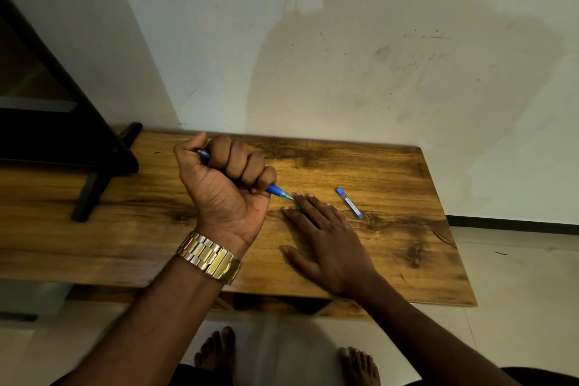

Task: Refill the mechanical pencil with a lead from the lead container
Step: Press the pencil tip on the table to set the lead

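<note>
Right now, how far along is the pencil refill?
Early, by the look of it. In hand: the left hand grips the mechanical pencil in a fist, tip pointing at the right hand, which lies flat on the table. Left: the lead container lies untouched beyond the right hand's fingers; no lead is visible.
</note>
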The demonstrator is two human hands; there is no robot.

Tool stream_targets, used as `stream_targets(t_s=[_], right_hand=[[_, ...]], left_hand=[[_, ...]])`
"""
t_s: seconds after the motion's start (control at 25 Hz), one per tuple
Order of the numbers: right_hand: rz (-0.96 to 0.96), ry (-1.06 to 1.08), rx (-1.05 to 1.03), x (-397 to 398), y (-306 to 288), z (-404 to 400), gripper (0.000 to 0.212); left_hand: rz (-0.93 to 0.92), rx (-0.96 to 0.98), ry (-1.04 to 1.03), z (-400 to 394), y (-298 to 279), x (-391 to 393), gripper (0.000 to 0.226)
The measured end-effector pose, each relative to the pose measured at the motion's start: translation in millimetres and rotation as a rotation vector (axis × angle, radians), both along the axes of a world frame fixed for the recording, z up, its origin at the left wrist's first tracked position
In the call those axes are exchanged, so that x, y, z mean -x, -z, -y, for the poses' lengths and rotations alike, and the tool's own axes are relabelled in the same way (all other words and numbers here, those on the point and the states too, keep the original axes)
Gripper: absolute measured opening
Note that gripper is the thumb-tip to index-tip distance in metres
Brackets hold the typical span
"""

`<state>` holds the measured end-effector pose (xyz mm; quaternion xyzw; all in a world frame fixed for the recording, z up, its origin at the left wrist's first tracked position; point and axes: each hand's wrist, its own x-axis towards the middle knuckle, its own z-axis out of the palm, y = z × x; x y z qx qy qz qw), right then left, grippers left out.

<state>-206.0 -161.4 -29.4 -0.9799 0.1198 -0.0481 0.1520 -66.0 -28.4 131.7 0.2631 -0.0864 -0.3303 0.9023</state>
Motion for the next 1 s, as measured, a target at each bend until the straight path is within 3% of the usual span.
stream_targets(t_s=[0.32,0.48,0.6,0.68,0.8,1.0], right_hand=[[-0.040,0.002,-0.141,0,-29,-8,0.073],[0.393,0.358,-0.664,11,-68,-34,0.039],[0.445,0.412,-1.090,32,-95,-58,0.037],[0.437,0.373,-1.231,39,-105,-67,0.043],[0.449,0.295,-1.242,39,-112,-71,0.054],[0.456,0.235,-1.211,40,-118,-71,0.061]], left_hand=[[-0.100,0.068,0.017,-4,6,-11,0.057],[-0.160,0.076,-0.017,-7,12,-19,0.057],[-0.150,0.068,-0.032,-8,12,-24,0.055],[-0.147,0.061,-0.046,-8,11,-25,0.052],[-0.140,0.055,-0.068,-5,9,-22,0.044],[-0.162,0.054,-0.035,-1,11,-20,0.054]])
